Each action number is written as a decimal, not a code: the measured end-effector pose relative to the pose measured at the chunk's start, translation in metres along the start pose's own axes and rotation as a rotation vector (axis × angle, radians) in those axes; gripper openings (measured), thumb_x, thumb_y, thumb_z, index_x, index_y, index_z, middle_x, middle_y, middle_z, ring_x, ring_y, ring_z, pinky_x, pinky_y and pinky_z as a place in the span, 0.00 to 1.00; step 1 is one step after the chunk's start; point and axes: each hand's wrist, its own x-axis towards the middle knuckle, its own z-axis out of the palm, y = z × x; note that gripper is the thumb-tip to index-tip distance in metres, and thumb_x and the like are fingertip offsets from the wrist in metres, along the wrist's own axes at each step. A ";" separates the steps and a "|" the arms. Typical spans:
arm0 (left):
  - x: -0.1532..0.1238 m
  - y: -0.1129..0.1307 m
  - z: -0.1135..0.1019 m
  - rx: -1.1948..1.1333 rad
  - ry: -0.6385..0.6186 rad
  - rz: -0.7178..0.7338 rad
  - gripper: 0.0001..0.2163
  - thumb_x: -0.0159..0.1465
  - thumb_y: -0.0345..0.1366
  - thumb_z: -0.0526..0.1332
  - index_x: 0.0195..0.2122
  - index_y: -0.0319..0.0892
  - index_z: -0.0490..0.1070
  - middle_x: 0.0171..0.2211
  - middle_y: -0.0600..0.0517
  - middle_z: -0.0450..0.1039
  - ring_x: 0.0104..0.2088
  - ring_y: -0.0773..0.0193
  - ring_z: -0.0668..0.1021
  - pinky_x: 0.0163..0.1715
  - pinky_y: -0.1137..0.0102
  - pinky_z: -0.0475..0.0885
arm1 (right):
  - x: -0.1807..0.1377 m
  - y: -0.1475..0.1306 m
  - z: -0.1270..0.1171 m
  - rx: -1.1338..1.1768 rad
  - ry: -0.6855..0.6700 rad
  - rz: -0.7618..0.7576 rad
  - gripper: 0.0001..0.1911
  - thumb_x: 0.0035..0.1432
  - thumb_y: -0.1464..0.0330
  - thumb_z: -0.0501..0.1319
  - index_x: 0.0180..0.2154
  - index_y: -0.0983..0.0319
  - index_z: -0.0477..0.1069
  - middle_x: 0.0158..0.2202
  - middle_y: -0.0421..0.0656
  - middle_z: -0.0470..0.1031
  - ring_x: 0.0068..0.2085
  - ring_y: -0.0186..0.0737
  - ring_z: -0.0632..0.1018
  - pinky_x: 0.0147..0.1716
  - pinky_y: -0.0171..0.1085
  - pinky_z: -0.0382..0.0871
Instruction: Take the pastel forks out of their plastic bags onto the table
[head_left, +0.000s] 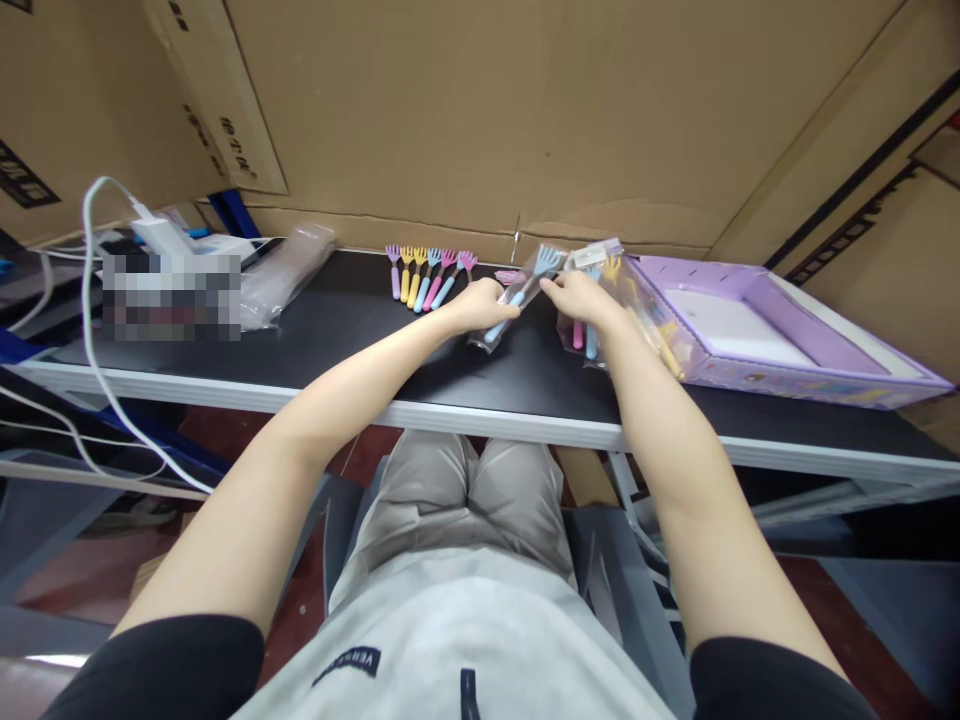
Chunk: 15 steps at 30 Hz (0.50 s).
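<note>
My left hand is closed around a light-blue fork in a transparent plastic bag, holding it at a slant over the black table. The fork's tines point up and to the right. At the bag's right edge, the fingers of my right hand are pinched together on the plastic bag. Beneath and beside my right hand lie more bagged forks, with pink, blue and yellow parts showing; my hand and forearm partly hide them. Several small loose forks in purple, yellow, blue and pink lie in a row left of my left hand.
A purple open box sits on the right of the table. Transparent plastic bags lie at the left, beside a white device with a cable. Cardboard stands behind the table.
</note>
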 end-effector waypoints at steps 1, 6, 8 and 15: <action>0.000 -0.002 0.000 -0.044 0.050 0.021 0.14 0.57 0.37 0.62 0.18 0.43 0.59 0.20 0.53 0.63 0.27 0.63 0.72 0.28 0.70 0.63 | 0.000 -0.002 0.001 0.131 0.029 0.000 0.22 0.68 0.58 0.51 0.38 0.66 0.78 0.43 0.54 0.80 0.50 0.52 0.80 0.50 0.44 0.72; -0.004 -0.007 0.004 -0.301 0.120 0.048 0.11 0.58 0.39 0.65 0.25 0.41 0.64 0.22 0.54 0.68 0.26 0.66 0.72 0.28 0.72 0.65 | -0.010 -0.022 0.003 0.727 0.051 -0.013 0.23 0.62 0.48 0.59 0.41 0.62 0.74 0.36 0.48 0.80 0.37 0.43 0.82 0.42 0.43 0.78; -0.005 -0.007 0.005 -0.437 0.068 0.026 0.10 0.61 0.40 0.65 0.29 0.41 0.67 0.22 0.53 0.70 0.23 0.67 0.72 0.26 0.72 0.66 | -0.015 -0.029 0.000 0.850 0.064 0.007 0.20 0.60 0.51 0.62 0.41 0.61 0.73 0.34 0.46 0.79 0.34 0.42 0.82 0.39 0.43 0.79; 0.000 -0.014 -0.007 -0.872 -0.153 -0.133 0.10 0.68 0.38 0.55 0.37 0.36 0.70 0.23 0.48 0.76 0.15 0.71 0.70 0.16 0.76 0.62 | 0.003 -0.019 0.001 1.191 0.218 0.075 0.17 0.59 0.53 0.63 0.39 0.60 0.71 0.29 0.41 0.75 0.31 0.39 0.80 0.34 0.40 0.79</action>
